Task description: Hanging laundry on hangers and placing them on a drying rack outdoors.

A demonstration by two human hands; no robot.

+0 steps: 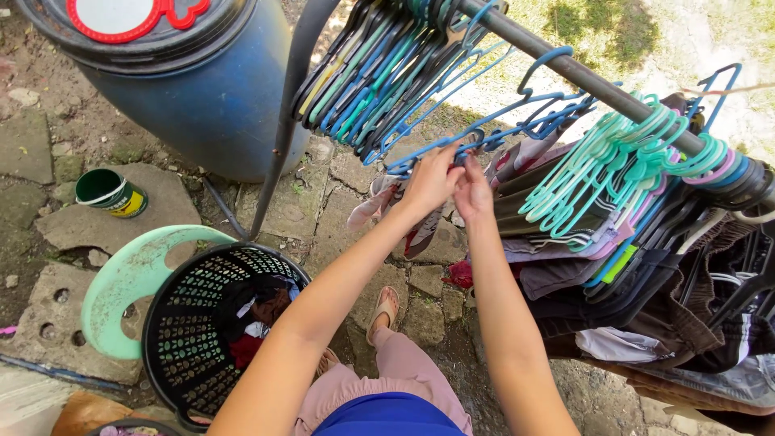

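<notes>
While both arms reach up from the bottom of the frame, the scene sits outdoors on a rough stone floor (pixel 323 210). Largest item: blue barrel (pixel 202 89) at top left, black lid with a red-rimmed white piece on it. A dark rail (pixel 581 74) runs diagonally from top centre to right edge, held by a bent dark pole (pixel 284 129) beside the barrel. Rail is packed with hangers: a mixed dark, blue and teal bunch (pixel 379 64) at the upper end, a teal bunch (pixel 613 153) further right, dark clothes (pixel 646 299) hung below them. Black laundry basket (pixel 182 339) at lower left, some clothes inside, resting against a pale green plastic seat (pixel 121 282). Small green can (pixel 109 192) stands on a stone at left, well apart from the basket.

Left hand (pixel 429 184) and right hand (pixel 473 187) are side by side just under the rail, nearly touching. Both are curled with fingers pinched on a blue hanger (pixel 484 136) and the pink-and-white cloth (pixel 387 206) draped on it; exact finger contact is hard to tell. The hanger hangs off the rail between the two bunches. A sandalled foot (pixel 386 311) shows on the stones below, right of the basket.
</notes>
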